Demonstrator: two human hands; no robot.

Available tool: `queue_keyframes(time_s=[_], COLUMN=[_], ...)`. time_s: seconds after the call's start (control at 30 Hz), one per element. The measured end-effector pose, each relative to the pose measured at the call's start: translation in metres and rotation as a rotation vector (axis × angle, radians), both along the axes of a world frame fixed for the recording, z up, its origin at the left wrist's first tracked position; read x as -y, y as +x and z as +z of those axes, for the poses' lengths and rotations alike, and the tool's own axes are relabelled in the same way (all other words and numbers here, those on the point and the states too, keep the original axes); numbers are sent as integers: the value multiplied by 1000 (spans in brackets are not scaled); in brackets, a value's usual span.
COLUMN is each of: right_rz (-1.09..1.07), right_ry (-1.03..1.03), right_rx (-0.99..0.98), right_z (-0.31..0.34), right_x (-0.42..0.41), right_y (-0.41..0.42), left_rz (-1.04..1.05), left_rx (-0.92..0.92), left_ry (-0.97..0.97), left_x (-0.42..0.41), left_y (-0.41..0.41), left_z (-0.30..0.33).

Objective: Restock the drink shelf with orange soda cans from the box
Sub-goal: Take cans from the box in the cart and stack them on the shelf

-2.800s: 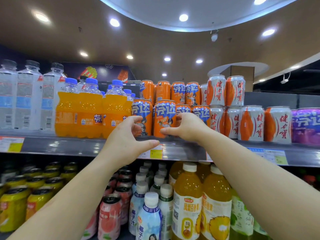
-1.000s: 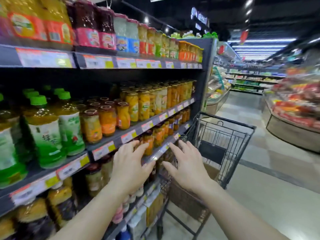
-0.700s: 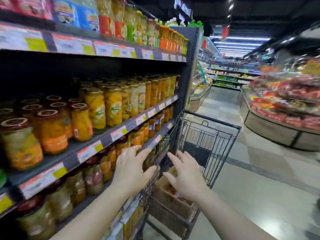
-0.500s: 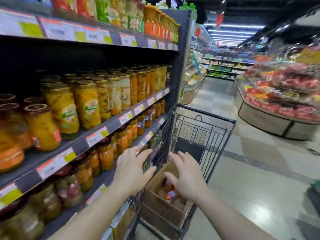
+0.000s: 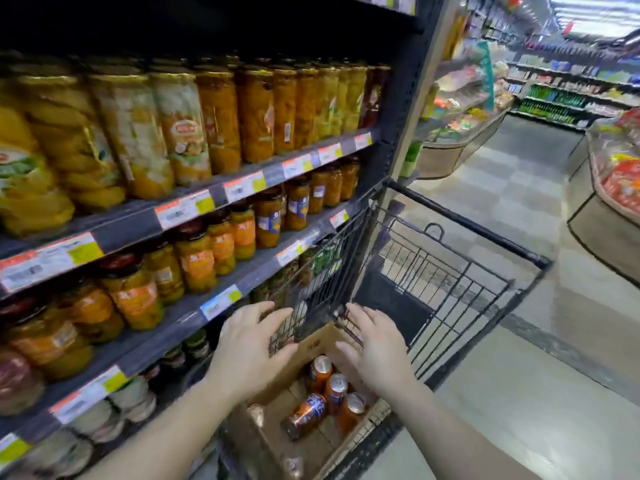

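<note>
Now you are reaching for more cans [image 5: 335,389], which sit in the box [image 5: 273,441] at lower centre. Your left hand [image 5: 247,344] and right hand [image 5: 377,348] hover above, fingers spread, empty. Next, drop lower and grasp upright cans.

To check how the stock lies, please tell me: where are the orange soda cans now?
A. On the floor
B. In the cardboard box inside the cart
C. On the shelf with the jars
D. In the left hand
B: the orange soda cans lie in the cardboard box inside the cart, under both empty hands.
</note>
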State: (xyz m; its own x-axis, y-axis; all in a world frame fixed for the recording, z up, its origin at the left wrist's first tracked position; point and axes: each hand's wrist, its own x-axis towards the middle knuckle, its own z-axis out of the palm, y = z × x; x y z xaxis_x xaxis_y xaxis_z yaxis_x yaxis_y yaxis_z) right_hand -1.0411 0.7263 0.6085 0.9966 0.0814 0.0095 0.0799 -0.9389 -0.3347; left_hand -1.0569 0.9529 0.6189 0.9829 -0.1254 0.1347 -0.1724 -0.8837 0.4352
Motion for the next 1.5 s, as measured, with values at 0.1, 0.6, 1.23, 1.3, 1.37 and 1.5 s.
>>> queue_keyframes(time_s=[0.1, 0.6, 1.23, 1.3, 1.37, 1.5], right_rz=[34, 78, 83, 80, 59, 62], right_ry=[-10, 68, 249, 258, 271, 270], right_rx=[-62, -329, -208, -167, -161, -173], right_z=[-33, -171, -240, -237, -237, -247], right_x=[13, 9, 34, 37, 40, 43], right_y=[25, 54, 63, 64, 66, 64], left_rz=[73, 11, 145, 208, 270, 317], left_rx=[-57, -304, -562, -620, -666, -758], left_ry=[4, -70, -150, -180, -188, -228], left_x=[9, 23, 99, 101, 102, 105], left_y=[13, 47, 67, 67, 66, 65], left_z=[-24, -157, -326, -341, -358, -389])
